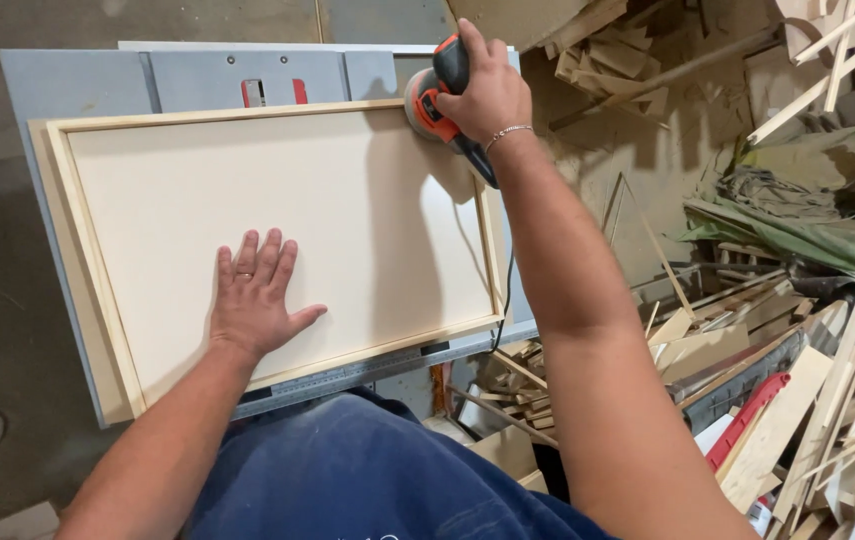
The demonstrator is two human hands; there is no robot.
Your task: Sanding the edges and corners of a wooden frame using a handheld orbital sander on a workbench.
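Your right hand [482,85] grips the orange-and-black power sander [434,95] at the pale wooden framed panel's [277,200] far right corner, while your left hand [252,295] lies flat and open near its near edge.

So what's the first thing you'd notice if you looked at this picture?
Probably the big pale framed panel lying flat on the grey saw table, with the left hand pressed flat on it. Next, the orange and black sander at the panel's far right corner, gripped from above by the right hand. To the right lies a messy heap of wood offcuts.
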